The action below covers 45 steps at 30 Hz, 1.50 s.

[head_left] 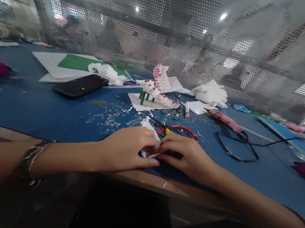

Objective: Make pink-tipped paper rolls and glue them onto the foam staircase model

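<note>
At the table's near edge, my left hand (130, 145) and my right hand (188, 155) meet, their fingers closed on a piece of thin white paper (150, 125). Part of the paper is hidden behind the fingers. Just beyond it lie scissors (189, 130) with red handles and a small yellow part. Further back stands a small craft model (152, 88), with green legs and white and pink pieces, on a white base (137, 101). A white and red marker (187, 110) rests to the right of the model.
White scraps (107, 116) litter the blue table (51, 118). A black phone (80, 85), green sheet (75, 62) and crumpled tissue (109, 73) are on the left. To the right lie a tissue pile (211, 93) and a glue gun (226, 120) with a looped cord. A perforated screen (160, 5) stands behind.
</note>
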Tool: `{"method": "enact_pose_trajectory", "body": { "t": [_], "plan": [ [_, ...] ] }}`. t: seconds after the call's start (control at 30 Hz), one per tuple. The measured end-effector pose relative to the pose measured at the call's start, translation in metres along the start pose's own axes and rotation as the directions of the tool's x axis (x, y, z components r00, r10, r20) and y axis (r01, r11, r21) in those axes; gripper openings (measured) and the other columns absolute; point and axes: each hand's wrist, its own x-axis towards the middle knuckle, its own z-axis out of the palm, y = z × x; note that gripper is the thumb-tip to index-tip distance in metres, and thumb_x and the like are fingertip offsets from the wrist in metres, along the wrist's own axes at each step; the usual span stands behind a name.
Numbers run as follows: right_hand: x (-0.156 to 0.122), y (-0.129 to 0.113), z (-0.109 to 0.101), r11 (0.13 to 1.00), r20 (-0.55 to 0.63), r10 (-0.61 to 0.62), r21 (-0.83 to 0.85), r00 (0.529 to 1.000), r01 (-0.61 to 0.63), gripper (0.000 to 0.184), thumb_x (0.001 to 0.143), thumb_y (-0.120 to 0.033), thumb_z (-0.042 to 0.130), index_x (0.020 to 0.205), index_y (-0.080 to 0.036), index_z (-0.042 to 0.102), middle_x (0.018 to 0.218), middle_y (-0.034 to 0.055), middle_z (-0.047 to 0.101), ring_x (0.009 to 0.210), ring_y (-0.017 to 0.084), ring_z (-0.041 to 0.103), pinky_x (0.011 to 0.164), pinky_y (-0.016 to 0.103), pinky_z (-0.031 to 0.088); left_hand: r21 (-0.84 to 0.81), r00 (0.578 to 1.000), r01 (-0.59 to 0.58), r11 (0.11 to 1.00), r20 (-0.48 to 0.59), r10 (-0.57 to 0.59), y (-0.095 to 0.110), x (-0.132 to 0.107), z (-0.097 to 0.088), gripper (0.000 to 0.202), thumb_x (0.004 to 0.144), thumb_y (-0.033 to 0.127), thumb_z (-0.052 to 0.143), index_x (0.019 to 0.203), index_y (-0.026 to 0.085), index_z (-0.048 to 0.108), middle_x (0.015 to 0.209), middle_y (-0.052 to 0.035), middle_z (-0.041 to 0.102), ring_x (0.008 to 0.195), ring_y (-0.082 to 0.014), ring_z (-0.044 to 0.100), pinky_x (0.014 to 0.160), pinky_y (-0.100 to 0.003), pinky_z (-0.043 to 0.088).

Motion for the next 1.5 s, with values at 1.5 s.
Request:
{"method": "enact_pose_trajectory", "body": {
  "t": [1.5],
  "plan": [
    [0.014, 0.009, -0.008, 0.998, 0.114, 0.034, -0.054, 0.993, -0.028, 0.011, 0.079, -0.011, 0.045, 0.075, -0.013, 0.055, 0.079, 0.0040, 0.053, 0.072, 0.011, 0.050, 0.067, 0.024, 0.041, 0.384, 0.990, -0.005, 0.923, 0.129, -0.048, 0.000, 0.005, -0.009, 0.024, 0.082, 0.021, 0.037, 0.078, 0.012, 0.059, 0.083, -0.0068, 0.058, 0.071, -0.0181, 0.054, 0.063, -0.030, 0.040]
  ]
}}
